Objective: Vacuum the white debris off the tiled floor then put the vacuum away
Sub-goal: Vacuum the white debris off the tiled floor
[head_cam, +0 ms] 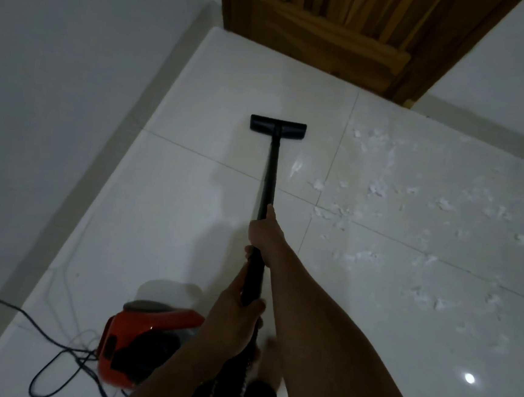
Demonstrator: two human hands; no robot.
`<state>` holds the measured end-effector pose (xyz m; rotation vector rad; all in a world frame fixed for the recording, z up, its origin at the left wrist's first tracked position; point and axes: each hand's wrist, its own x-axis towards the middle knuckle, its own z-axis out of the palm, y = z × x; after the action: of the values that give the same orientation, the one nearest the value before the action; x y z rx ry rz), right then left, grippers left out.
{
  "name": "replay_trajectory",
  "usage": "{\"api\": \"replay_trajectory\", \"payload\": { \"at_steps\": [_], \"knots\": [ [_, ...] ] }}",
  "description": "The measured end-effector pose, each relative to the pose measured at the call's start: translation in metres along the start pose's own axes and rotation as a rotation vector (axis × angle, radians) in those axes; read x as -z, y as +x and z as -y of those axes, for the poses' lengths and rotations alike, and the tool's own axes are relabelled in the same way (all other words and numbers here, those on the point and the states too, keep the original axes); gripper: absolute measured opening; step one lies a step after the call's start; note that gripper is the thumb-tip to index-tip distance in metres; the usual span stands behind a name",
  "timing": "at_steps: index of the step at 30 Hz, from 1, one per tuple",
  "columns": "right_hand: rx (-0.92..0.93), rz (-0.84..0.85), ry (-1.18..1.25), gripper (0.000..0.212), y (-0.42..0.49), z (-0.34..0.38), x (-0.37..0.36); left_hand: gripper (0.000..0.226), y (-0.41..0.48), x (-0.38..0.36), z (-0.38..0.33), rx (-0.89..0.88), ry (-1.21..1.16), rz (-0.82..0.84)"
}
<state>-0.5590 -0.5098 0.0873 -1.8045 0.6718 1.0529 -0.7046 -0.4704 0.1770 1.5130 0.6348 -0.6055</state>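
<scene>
Both my hands grip the black vacuum wand [270, 173]. My right hand [264, 235] holds it higher up, index finger stretched along the tube. My left hand [233, 313] holds the lower end near the hose. The black floor nozzle [278, 126] rests flat on the white tiled floor [188, 223], left of the mess. White debris [411, 217] lies scattered in many small scraps over the tiles to the right of the nozzle. The red and black vacuum body [143, 343] sits on the floor at lower left, beside my left arm.
A black power cord [22, 313] loops across the floor from the left wall to the vacuum body. A wooden door [348, 25] stands at the top. White walls close the left side and the far right corner. My bare foot [268, 360] shows below my hands.
</scene>
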Motion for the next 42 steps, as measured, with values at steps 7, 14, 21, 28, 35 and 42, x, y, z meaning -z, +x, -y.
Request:
{"api": "replay_trajectory", "payload": {
  "at_steps": [7, 14, 21, 28, 35, 42],
  "knots": [
    [-0.034, -0.010, 0.064, 0.078, 0.059, 0.083, 0.021, 0.070, 0.075, 0.021, -0.065, 0.006, 0.039, 0.004],
    [-0.042, -0.041, 0.128, 0.078, 0.118, 0.154, 0.045, 0.071, 0.155, 0.032, -0.122, 0.072, 0.072, 0.027],
    [-0.046, -0.031, 0.148, 0.080, 0.157, 0.210, 0.077, 0.070, 0.206, 0.029, -0.175, 0.115, -0.004, 0.055],
    [-0.042, -0.046, 0.136, 0.081, 0.175, 0.244, 0.088, 0.066, 0.238, 0.034, -0.199, 0.124, -0.036, 0.062],
    [0.020, -0.113, 0.084, 0.077, 0.145, 0.228, 0.080, 0.064, 0.211, 0.037, -0.185, 0.129, -0.055, 0.069],
    [0.013, -0.149, 0.057, 0.082, 0.069, 0.158, 0.035, 0.066, 0.112, 0.049, -0.127, 0.104, -0.013, 0.055]
  ]
}}
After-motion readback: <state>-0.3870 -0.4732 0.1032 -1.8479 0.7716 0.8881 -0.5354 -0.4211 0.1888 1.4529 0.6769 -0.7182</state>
